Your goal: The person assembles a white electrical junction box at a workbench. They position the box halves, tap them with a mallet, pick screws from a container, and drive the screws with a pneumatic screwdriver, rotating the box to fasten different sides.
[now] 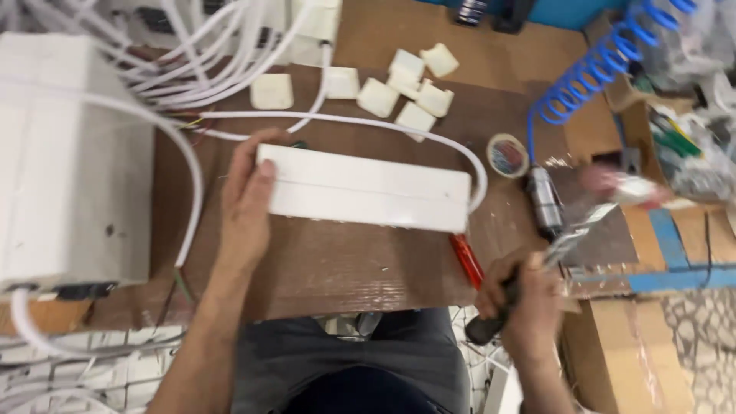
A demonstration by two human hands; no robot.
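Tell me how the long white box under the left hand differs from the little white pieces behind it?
The long white box is one long, flat bar; the little white pieces are several small, squarish blocks. The left hand holds the box's end; the pieces lie loose, untouched. A white cable curves around the box, not the pieces. Both are white and rest on the brown table.

A brown worktop carries a long white box, small white caps, a tape roll, a red-handled tool and white cables.
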